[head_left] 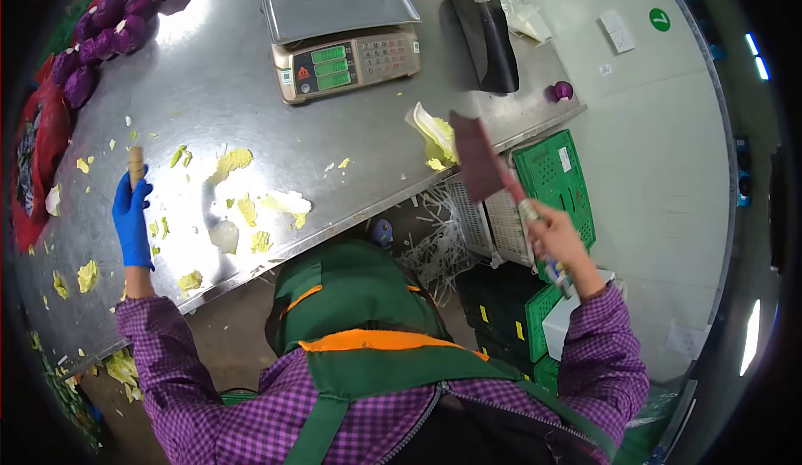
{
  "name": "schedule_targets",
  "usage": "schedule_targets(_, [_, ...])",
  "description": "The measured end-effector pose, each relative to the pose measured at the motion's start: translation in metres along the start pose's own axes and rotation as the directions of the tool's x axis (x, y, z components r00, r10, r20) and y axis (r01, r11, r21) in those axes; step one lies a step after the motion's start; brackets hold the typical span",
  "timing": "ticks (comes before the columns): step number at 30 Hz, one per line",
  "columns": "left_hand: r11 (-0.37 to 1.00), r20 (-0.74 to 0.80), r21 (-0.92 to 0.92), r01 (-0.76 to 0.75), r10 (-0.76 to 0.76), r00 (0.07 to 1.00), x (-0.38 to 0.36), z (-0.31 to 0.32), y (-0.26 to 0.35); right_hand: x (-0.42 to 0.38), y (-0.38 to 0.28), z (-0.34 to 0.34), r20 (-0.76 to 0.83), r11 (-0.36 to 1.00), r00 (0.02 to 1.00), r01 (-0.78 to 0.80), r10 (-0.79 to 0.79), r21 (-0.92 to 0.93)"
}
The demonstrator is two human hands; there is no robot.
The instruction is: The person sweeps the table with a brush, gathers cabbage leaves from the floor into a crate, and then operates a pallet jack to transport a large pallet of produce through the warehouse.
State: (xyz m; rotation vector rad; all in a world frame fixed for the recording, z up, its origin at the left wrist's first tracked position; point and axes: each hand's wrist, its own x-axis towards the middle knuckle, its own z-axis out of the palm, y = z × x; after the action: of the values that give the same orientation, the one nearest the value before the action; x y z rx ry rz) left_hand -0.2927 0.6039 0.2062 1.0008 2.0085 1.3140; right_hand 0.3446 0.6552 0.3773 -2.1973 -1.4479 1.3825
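My left hand, in a blue glove, is closed around a pale wooden handle over the left part of the steel table. What the handle belongs to is hidden. My bare right hand grips a tool with a broad flat maroon head and a red neck, blurred by motion. Its head is at the table's front edge, right beside a yellow-green cabbage leaf. Between my hands, cabbage leaf scraps and small bits lie scattered on the metal.
A weighing scale stands at the back of the steel table. Purple cabbages and a red mesh bag line the left. At right are a dark curved sheet and a small purple cabbage. Crates stand below.
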Motion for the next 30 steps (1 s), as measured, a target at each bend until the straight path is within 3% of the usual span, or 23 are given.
schedule_targets(1, [0.999, 0.039, -0.02, -0.037, 0.038, 0.999, 0.003, 0.005, 0.001, -0.006, 0.001, 0.013, 0.026, 0.994, 0.999, -0.036, 0.039, -0.107])
schedule_targets(3, [0.997, 0.099, -0.026, -0.078, 0.08, 0.992, 0.007, 0.016, 0.018, -0.032, -0.012, 0.022, 0.063, 0.999, 0.998, 0.0, 0.003, -0.054])
schedule_targets(5, [0.995, 0.107, -0.045, -0.084, 0.089, 0.99, 0.015, 0.023, 0.025, -0.05, -0.02, 0.016, 0.165, 0.978, 0.986, -0.017, -0.018, 0.207])
schedule_targets(6, [0.995, 0.106, -0.062, -0.084, 0.09, 0.99, 0.018, 0.026, 0.026, -0.053, -0.018, 0.017, 0.18, 0.969, 0.981, 0.021, -0.067, 0.246])
schedule_targets(7, [0.994, 0.107, -0.067, -0.084, 0.091, 0.99, 0.02, 0.029, 0.026, -0.05, -0.017, 0.019, 0.176, 0.97, 0.982, 0.022, -0.066, 0.243])
schedule_targets(9, [0.99, 0.122, -0.116, -0.078, 0.092, 0.988, 0.028, 0.036, 0.027, -0.028, -0.008, 0.029, 0.014, 0.957, 0.994, 0.105, -0.113, 0.269])
schedule_targets(11, [0.986, 0.151, -0.143, -0.082, 0.104, 0.983, 0.032, 0.047, 0.031, 0.01, 0.012, 0.045, -0.007, 0.941, 0.991, 0.126, -0.13, 0.314])
schedule_targets(13, [0.978, 0.183, -0.195, -0.072, 0.109, 0.977, 0.029, 0.059, 0.039, 0.039, 0.022, 0.078, -0.014, 0.941, 1.0, 0.026, -0.023, 0.338])
schedule_targets(15, [0.975, 0.209, -0.209, -0.076, 0.121, 0.97, 0.029, 0.064, 0.037, 0.016, -0.002, 0.119, 0.178, 0.973, 0.983, 0.005, -0.047, 0.229])
schedule_targets(17, [0.972, 0.24, -0.217, -0.086, 0.138, 0.961, 0.028, 0.063, 0.036, -0.005, -0.028, 0.149, 0.453, 0.958, 0.848, 0.281, -0.274, 0.053])
schedule_targets(19, [0.973, 0.217, -0.214, -0.088, 0.135, 0.967, 0.033, 0.053, 0.036, -0.03, -0.057, 0.165, 0.634, 0.948, 0.721, 0.312, -0.28, 0.064])
schedule_targets(21, [0.981, 0.169, -0.152, -0.124, 0.15, 0.974, 0.037, 0.026, 0.019, -0.037, -0.066, 0.148, 0.564, 0.928, 0.759, 0.37, -0.325, 0.037])
schedule_targets(23, [0.99, 0.079, -0.12, -0.074, 0.084, 0.993, 0.039, -0.005, -0.005, -0.042, -0.083, 0.095, 0.399, 0.999, 0.917, 0.038, -0.03, -0.011])
schedule_targets(25, [0.994, -0.026, -0.105, -0.014, 0.012, 1.0, 0.036, -0.029, -0.029, -0.046, -0.104, 0.043, 0.162, 1.0, 0.987, 0.01, -0.008, -0.014])
schedule_targets(27, [0.982, -0.058, -0.187, 0.025, -0.037, 0.998, 0.033, -0.04, -0.059, -0.04, -0.123, 0.003, -0.041, 0.971, 0.99, -0.137, 0.131, -0.198])
schedule_targets(28, [0.981, -0.055, -0.192, 0.036, -0.048, 0.997, 0.028, -0.037, -0.061, -0.03, -0.128, -0.008, -0.043, 0.968, 0.99, -0.143, 0.137, -0.208])
schedule_targets(30, [0.977, -0.036, -0.193, 0.093, -0.102, 0.994, 0.017, -0.025, -0.055, -0.016, -0.138, -0.015, 0.06, 0.897, 0.97, -0.193, 0.235, -0.398])
